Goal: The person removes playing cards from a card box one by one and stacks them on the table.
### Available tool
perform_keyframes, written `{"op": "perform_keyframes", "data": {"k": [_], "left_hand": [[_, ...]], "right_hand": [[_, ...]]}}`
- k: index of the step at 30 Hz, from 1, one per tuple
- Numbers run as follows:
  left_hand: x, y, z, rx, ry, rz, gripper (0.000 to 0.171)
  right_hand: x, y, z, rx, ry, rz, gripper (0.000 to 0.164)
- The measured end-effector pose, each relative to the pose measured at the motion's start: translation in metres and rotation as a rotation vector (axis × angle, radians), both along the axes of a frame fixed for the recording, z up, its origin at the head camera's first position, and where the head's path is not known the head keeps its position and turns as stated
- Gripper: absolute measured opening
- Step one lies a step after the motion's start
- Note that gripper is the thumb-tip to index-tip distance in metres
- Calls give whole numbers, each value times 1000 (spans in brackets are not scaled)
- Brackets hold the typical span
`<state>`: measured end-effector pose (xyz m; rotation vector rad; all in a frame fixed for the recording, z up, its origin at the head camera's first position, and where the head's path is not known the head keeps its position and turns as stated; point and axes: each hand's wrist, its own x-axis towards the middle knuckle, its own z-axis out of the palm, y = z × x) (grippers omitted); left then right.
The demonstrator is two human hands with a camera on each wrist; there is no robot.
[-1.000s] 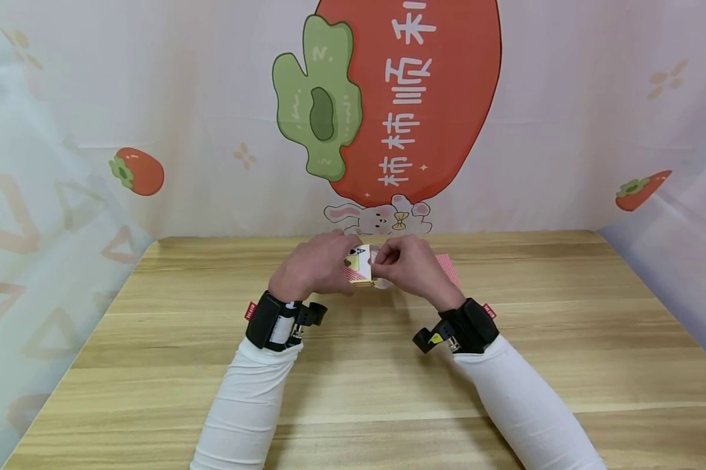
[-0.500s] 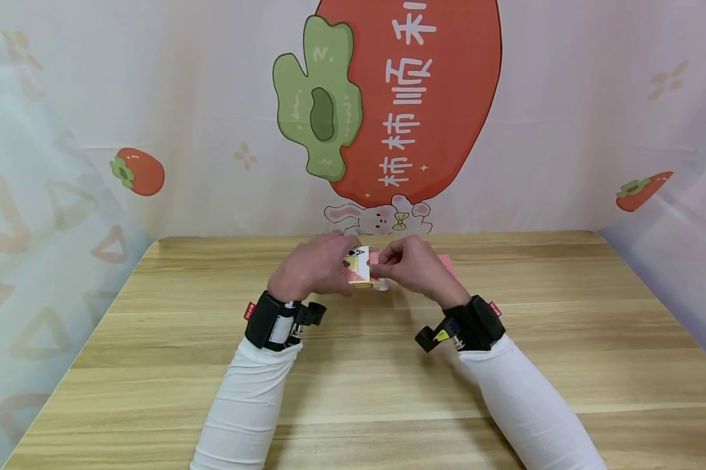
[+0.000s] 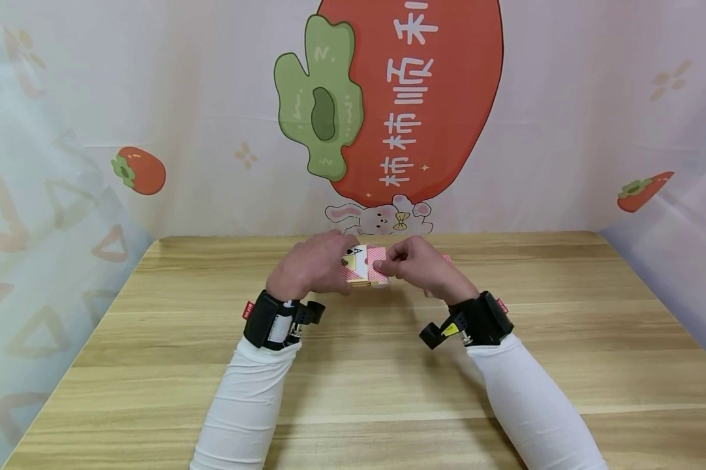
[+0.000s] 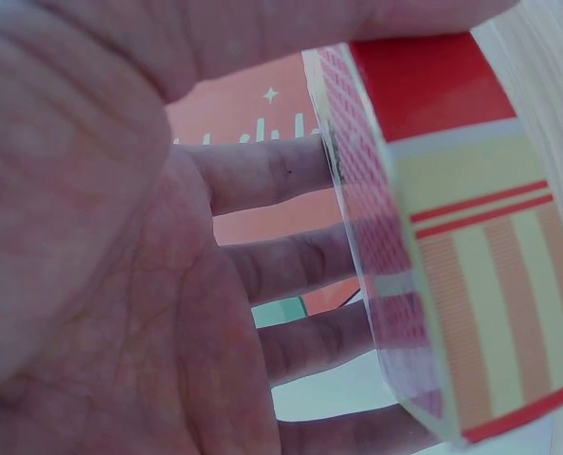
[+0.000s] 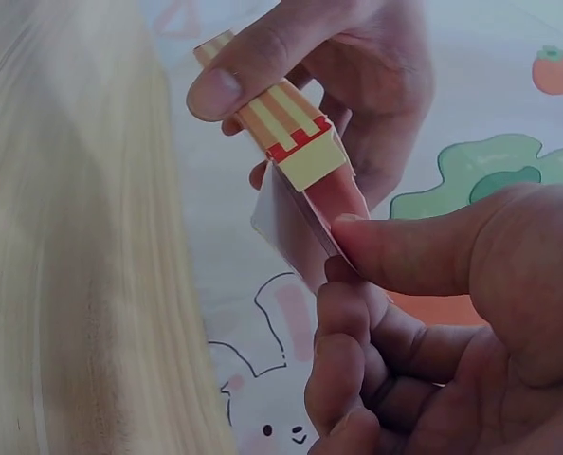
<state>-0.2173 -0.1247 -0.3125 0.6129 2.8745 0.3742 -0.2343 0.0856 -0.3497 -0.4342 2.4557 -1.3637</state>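
My left hand [image 3: 314,264] grips a playing-card box [image 3: 354,264] by its edges, with the thumb along the near side and fingers on the far side. The box has an ace picture and a red pattern on its face. In the left wrist view, red and cream stripes cover the box's side [image 4: 490,256]. From its right end protrude red-backed playing cards [image 3: 377,261]. My right hand [image 3: 425,267] pinches their edge between thumb and curled index finger. The right wrist view shows the box's open end, a pale flap [image 5: 286,223] hanging beside the cards.
Behind my right hand, a bit of red-patterned card [image 3: 446,258] shows on the wooden table [image 3: 382,391]. The table's back edge lies just beyond both hands, against a printed cloth backdrop [image 3: 212,130]. Wrist cameras [image 3: 441,331] project inward from both wrists.
My right hand has moved slightly to the right, and more of the red-backed cards shows out of the box's end. The left hand has stayed nearly in place with the box.
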Motion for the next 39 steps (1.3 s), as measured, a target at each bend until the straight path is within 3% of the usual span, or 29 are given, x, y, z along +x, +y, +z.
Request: {"op": "perform_keyframes", "data": {"k": [14, 29, 32, 35, 37, 39], "left_hand": [[-1, -2, -1, -13, 0, 24, 74], [0, -4, 0, 8, -16, 40, 75], [0, -4, 0, 8, -17, 34, 75], [-1, -4, 0, 4, -16, 29, 74], [-1, -4, 0, 4, -16, 28, 73], [-1, -3, 0, 3, -16, 27, 71]], "right_hand": [[-1, 8, 6, 18, -25, 21, 28], [-4, 17, 11, 83, -40, -27, 26], [-4, 18, 12, 105, 14, -75, 32], [-3, 19, 15, 109, 127, -109, 45], [-1, 20, 17, 98, 210, -93, 50], [0, 20, 18, 84, 286, -23, 52]]}}
